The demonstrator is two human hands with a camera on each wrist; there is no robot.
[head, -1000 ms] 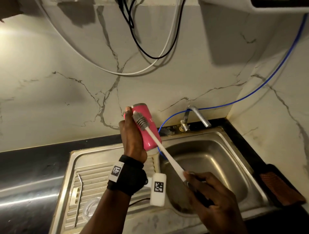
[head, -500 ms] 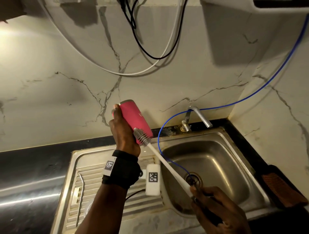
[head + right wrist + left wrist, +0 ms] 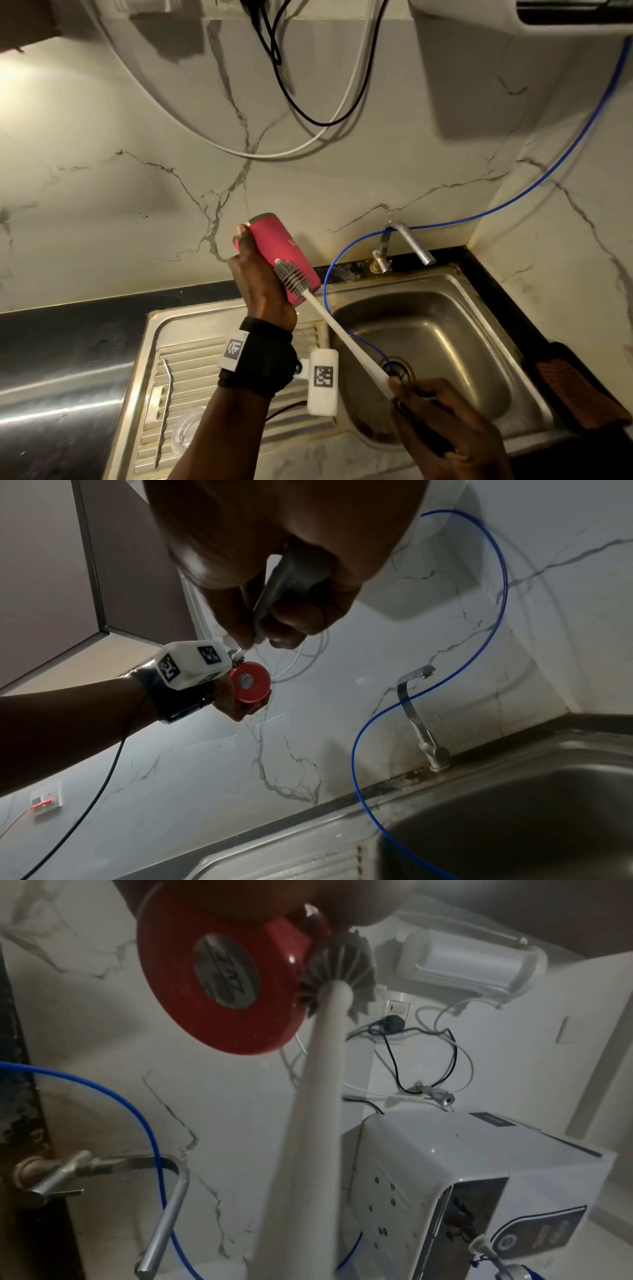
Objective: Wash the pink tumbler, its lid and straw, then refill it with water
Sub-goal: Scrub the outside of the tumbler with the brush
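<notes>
My left hand (image 3: 257,277) grips the pink tumbler (image 3: 282,251) and holds it tilted above the sink's drainboard, mouth end up toward the wall. Its round base (image 3: 222,988) faces the left wrist camera. My right hand (image 3: 435,421) holds the white handle of a bottle brush (image 3: 346,337). The grey bristle head (image 3: 291,275) lies against the tumbler's outer side near its lower end. A bent metal straw (image 3: 166,394) and a clear lid (image 3: 190,430) lie on the drainboard at the left.
The steel sink basin (image 3: 452,339) lies below my right hand, with a tap (image 3: 409,243) behind it. A blue tube (image 3: 339,255) loops down into the drain (image 3: 399,371). A brown pad (image 3: 579,390) sits on the right counter. A white water purifier (image 3: 479,1177) hangs above.
The brush head has slid from the tumbler's upper end down to its lower end. My left hand has shifted the tumbler a little left and tilted it more.
</notes>
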